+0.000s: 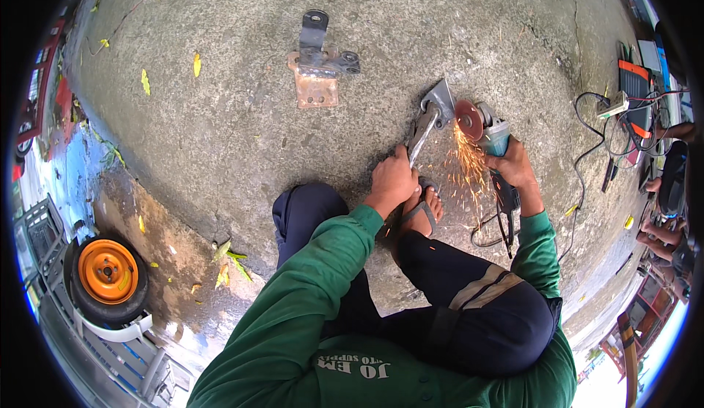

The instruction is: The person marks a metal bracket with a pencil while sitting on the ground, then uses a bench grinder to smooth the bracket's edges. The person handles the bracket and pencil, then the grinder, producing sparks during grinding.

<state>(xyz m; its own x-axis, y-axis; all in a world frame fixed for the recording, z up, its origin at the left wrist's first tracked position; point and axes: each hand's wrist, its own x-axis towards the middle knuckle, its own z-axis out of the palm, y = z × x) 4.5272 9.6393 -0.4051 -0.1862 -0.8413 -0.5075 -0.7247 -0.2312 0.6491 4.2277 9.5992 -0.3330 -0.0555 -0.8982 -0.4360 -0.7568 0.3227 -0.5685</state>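
My right hand (518, 163) is wrapped round an angle grinder (496, 141), whose reddish disc (469, 120) faces a grey metal bracket (442, 98). Orange sparks (469, 157) spray from the disc down towards my sandalled foot (421, 216). Closed on the silver handles of a pair of pliers (419, 142), my left hand (394, 181) holds the tool against the bracket, its jaws partly hidden. Farther off on the concrete lies another bracket assembly, a dark angled piece (314, 38) over a rusty brown plate (317, 91).
A black cable (579, 188) runs along the ground at right, near an orange and black case (635, 89). Other people's legs (658, 239) show at the right edge. At left lies a wheel with an orange rim (108, 271). Yellow leaves (196, 64) dot the concrete.
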